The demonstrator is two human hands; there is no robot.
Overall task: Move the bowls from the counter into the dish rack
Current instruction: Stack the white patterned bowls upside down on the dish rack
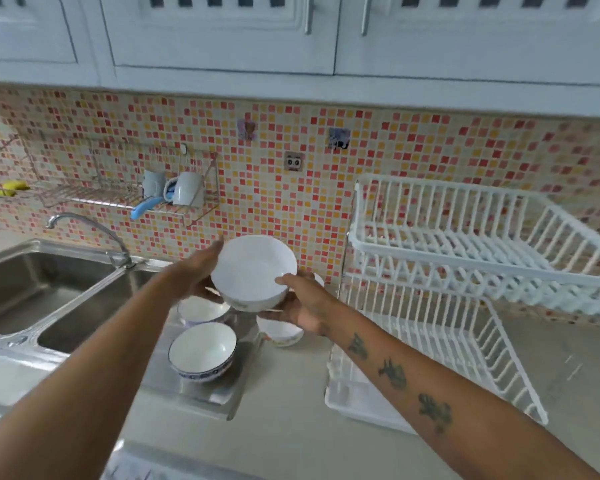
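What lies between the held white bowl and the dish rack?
In the head view, only the right hand gripping the white bowl, then mosaic wall and bare counter before the dish rack.

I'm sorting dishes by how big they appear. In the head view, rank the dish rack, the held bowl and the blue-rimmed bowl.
1. dish rack
2. held bowl
3. blue-rimmed bowl
The bowls' order is unsure: the held one is raised nearer the camera.

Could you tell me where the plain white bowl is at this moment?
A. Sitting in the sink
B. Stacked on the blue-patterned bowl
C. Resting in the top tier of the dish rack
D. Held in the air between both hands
D: the white bowl is lifted above the counter, with the left hand on its left side and the right hand under its right edge; the dish rack holds nothing.
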